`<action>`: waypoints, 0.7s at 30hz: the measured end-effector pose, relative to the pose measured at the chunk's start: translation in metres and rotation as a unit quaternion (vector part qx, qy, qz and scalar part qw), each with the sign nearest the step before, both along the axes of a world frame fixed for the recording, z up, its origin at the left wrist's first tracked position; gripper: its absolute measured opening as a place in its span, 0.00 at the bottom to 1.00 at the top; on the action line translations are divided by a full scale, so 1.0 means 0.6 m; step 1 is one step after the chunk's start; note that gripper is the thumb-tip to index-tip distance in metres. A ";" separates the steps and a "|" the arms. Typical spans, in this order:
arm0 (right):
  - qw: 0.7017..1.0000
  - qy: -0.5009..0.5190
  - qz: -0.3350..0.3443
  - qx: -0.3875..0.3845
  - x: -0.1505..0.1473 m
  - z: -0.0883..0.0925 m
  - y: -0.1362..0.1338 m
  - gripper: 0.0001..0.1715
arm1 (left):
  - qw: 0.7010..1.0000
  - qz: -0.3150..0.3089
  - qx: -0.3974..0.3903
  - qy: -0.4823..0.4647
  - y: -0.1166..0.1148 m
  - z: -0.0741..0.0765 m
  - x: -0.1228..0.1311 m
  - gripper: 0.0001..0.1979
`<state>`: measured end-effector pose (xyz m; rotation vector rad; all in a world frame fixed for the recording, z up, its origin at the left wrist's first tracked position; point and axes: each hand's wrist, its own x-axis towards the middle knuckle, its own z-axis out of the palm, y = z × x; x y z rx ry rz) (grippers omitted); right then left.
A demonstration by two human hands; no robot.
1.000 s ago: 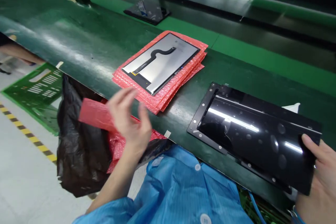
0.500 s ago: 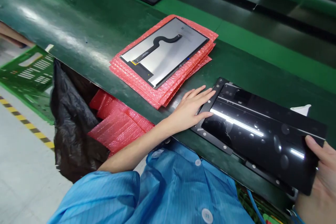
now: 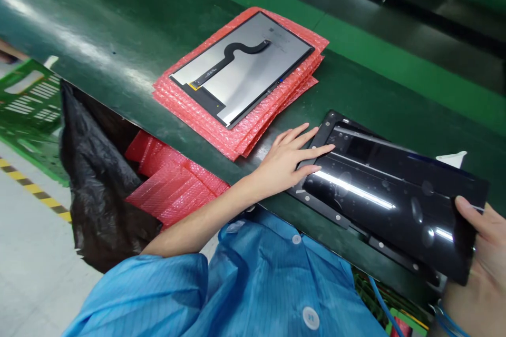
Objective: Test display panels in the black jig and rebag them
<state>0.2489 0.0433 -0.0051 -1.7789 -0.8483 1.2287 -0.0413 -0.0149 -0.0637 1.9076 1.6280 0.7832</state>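
A glossy black display panel (image 3: pixel 379 184), with bubbles under its film, lies at the right over a black frame-like fixture (image 3: pixel 338 217) with round metal dots along its border. My right hand (image 3: pixel 488 242) grips the panel's right end, thumb on top and the other fingers hidden beneath; that end looks raised. At the left end, my left hand (image 3: pixel 286 160) rests with fingers stretched out and spread. Two of its fingertips touch or hover just over the panel, and the others reach the fixture's border.
Another display panel (image 3: pixel 253 63), silver back up with a curved black flex cable (image 3: pixel 233 55), lies on stacked pink bubble-wrap bags (image 3: pixel 237 145) on the green bench (image 3: pixel 130 37). More pink bubble wrap (image 3: pixel 174 189), a black plastic bag (image 3: pixel 103 179) and a green crate (image 3: pixel 31 110) are lower left.
The view has shifted slightly. A finger of my left hand has stretched farther onto the panel's left end. My right hand keeps hold of the right end, almost unmoved.
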 end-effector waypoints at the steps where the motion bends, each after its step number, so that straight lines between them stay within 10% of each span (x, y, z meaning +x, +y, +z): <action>1: 1.000 -0.006 -0.008 -0.006 -0.001 0.002 0.000 0.27 | 1.000 0.000 0.001 0.004 0.001 -0.001 0.000 0.22; 16: 0.999 -0.047 0.026 0.007 -0.016 0.014 -0.013 0.23 | 1.000 -0.002 0.006 0.014 0.000 0.000 0.007 0.20; 21: 0.980 -0.185 0.070 -0.010 0.048 -0.002 0.021 0.24 | 1.000 0.008 0.001 0.017 0.000 0.003 0.011 0.18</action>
